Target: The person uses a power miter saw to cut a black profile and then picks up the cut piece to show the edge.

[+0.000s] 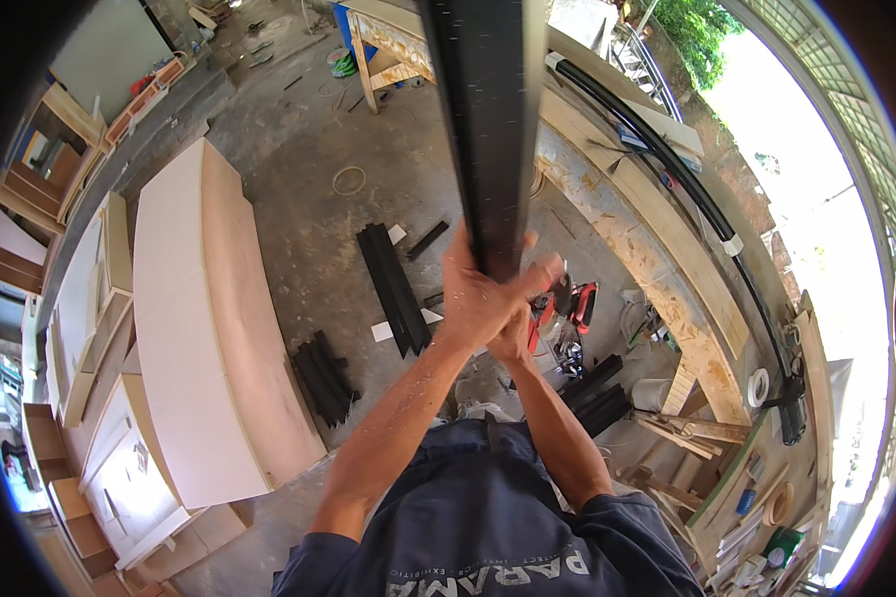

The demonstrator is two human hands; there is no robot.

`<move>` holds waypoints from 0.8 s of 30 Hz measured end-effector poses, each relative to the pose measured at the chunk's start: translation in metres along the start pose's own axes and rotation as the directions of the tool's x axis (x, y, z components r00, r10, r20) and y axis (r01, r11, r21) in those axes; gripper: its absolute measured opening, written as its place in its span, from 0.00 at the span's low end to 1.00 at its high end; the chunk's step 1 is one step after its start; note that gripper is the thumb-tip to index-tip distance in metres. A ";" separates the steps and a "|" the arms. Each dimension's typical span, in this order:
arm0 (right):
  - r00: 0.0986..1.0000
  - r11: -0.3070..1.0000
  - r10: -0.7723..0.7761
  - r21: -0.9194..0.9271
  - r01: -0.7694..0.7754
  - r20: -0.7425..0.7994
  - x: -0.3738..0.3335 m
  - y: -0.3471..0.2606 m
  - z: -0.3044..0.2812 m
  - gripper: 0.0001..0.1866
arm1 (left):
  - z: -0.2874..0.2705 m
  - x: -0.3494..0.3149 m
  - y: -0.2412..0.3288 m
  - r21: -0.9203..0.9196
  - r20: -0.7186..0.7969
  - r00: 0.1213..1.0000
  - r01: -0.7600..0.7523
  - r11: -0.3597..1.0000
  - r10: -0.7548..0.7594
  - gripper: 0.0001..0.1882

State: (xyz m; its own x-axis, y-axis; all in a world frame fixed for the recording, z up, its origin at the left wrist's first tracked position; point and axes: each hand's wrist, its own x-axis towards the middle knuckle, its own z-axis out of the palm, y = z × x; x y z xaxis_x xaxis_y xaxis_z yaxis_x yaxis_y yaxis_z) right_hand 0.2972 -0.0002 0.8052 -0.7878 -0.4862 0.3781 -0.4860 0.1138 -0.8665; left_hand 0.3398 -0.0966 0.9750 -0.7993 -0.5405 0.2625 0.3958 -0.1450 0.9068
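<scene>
A long black bar, flat-faced and flecked with pale dust, rises from my hands toward the top edge and runs out of view. My left hand is closed round its lower end. Close against it, my right hand is closed as well, partly covered by the left; its fingers are mostly hidden, but it appears to grip the same bar. Pale specks lie on my left forearm. Just beyond my right hand, low down, is a red and black tool whose kind I cannot make out.
Black strips lie on the concrete floor, with another bundle nearer and more strips at right. A large pale wooden cabinet stands left. Along the right runs a worn wooden bench beside a long black rail.
</scene>
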 end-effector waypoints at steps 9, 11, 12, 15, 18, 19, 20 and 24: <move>0.971 0.947 0.223 0.256 -0.194 -0.087 -0.026 -0.025 0.002 0.50 | -0.072 -0.013 -0.013 0.180 -0.168 0.980 -0.075 0.981 0.106 0.14; 0.957 0.923 0.187 0.293 -0.249 0.224 -0.040 -0.033 0.016 0.50 | -0.079 -0.015 -0.016 0.155 -0.182 0.974 -0.106 0.982 0.134 0.14; 0.852 0.900 0.115 0.309 -0.307 0.511 -0.044 -0.037 0.022 0.49 | -0.081 -0.016 -0.015 0.129 -0.197 0.966 -0.142 0.981 0.165 0.13; 0.732 0.903 0.168 0.196 -0.384 0.660 -0.042 -0.047 0.027 0.47 | -0.091 -0.030 -0.009 0.257 -0.220 0.965 -0.084 0.963 0.143 0.12; 0.912 0.902 0.228 0.278 -0.329 0.340 -0.047 -0.042 0.034 0.47 | -0.101 -0.034 -0.017 0.203 -0.197 0.971 -0.096 0.975 0.137 0.11; 0.950 0.945 0.205 0.206 -0.254 0.235 -0.049 -0.040 0.032 0.47 | -0.102 -0.035 -0.021 0.141 -0.206 0.964 -0.140 0.980 0.167 0.10; 0.951 0.944 0.208 0.208 -0.257 0.228 -0.049 -0.042 0.029 0.47 | -0.100 -0.035 -0.021 0.077 -0.211 0.958 -0.183 0.980 0.195 0.10; 0.824 0.962 0.109 0.151 -0.229 0.556 -0.052 -0.041 0.022 0.49 | -0.107 -0.043 -0.020 0.192 -0.280 0.958 -0.002 0.981 0.057 0.08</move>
State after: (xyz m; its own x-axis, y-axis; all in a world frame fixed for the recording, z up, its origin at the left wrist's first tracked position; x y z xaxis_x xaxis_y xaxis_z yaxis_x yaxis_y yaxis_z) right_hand 0.3665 0.0011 0.8143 -0.4917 -0.8700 0.0361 -0.2303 0.0900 -0.9689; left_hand 0.4147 -0.1591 0.9106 -0.6171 -0.7581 0.2108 0.3032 0.0181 0.9528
